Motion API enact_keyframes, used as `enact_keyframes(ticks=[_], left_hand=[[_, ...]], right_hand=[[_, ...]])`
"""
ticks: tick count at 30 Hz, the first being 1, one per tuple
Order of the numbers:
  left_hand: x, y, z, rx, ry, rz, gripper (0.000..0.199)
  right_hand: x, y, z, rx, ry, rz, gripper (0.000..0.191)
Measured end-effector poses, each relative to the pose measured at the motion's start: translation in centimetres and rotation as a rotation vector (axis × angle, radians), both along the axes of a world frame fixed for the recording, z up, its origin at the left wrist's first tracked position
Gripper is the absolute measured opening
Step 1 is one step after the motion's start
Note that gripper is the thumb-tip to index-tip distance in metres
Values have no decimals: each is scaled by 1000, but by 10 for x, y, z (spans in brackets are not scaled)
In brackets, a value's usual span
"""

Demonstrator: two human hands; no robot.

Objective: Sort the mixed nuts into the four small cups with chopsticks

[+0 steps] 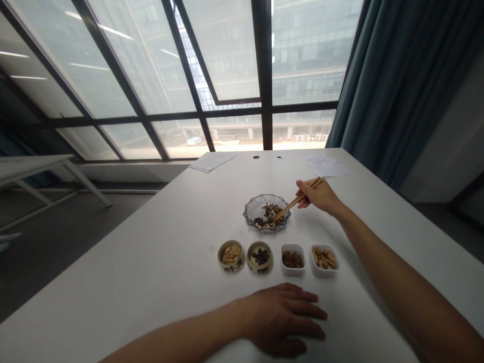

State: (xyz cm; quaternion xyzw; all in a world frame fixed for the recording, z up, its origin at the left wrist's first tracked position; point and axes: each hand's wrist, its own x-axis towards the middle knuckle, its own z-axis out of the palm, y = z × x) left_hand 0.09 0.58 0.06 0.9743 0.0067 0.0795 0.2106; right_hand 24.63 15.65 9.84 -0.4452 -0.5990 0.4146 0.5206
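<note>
Two chopsticks (290, 205) slant down and to the left from the right hand (319, 195), which is clamped on them near their upper ends, and their tips reach into the mixed pieces (270, 214) in the glass bowl (251, 210). This bowl stands at the middle of the white surface (151, 262), beyond a row of four containers. From left to right, the row has a round dish (220, 259) of pale pieces (231, 254), a second dish (260, 270) of dark pieces (260, 256), a white tub (293, 271) of slender brown pieces (292, 259) and another tub (325, 273) of tan pieces (324, 258). The left hand (285, 317) lies palm down on the near side of the row, fingers apart, gripping nothing. The step in hand seems to be picking among the mixed pieces with the chopsticks; whether the tips pinch one, I cannot tell. From this pose, the next move would seem to call for bringing the tips together squarely on a single piece, with a light, even squeeze, since small hard bits could slip or roll.
</note>
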Motion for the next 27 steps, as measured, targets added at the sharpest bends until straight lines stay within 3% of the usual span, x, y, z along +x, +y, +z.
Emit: enact_keyframes(ticks=[13,27], left_hand=[[-1,0,0,-4,0,4,47],[0,0,4,-18,19,0,47]], right_hand=[[6,3,0,-1,33,-64,59],[4,0,3,-8,5,34,50]])
